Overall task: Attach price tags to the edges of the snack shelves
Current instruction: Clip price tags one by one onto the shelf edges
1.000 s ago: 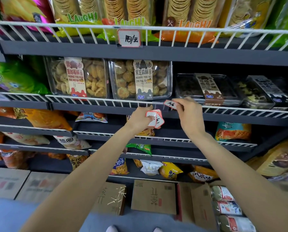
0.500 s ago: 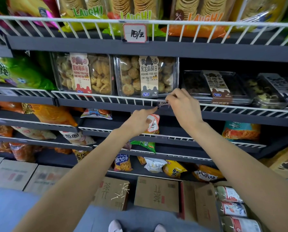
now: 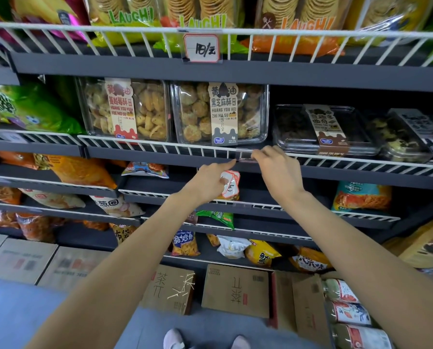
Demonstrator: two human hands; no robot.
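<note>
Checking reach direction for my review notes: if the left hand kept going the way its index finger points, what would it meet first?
Probably the clear tag holder on the white wire shelf rail, which the left hand almost touches.

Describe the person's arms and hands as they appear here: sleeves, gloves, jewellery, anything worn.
Both forearms are bare from the bottom edge of the picture up to the wrists; no sleeve shows. The left hand and right hand wear no gloves, and no watch, bracelet or ring is visible. Fingernails are too small to judge.

2 bare forearms, no sleeves, watch or rings visible; the left hand (image 3: 208, 181) and right hand (image 3: 277, 170) ungloved; 2 pale shoes (image 3: 174, 339) below.
</note>
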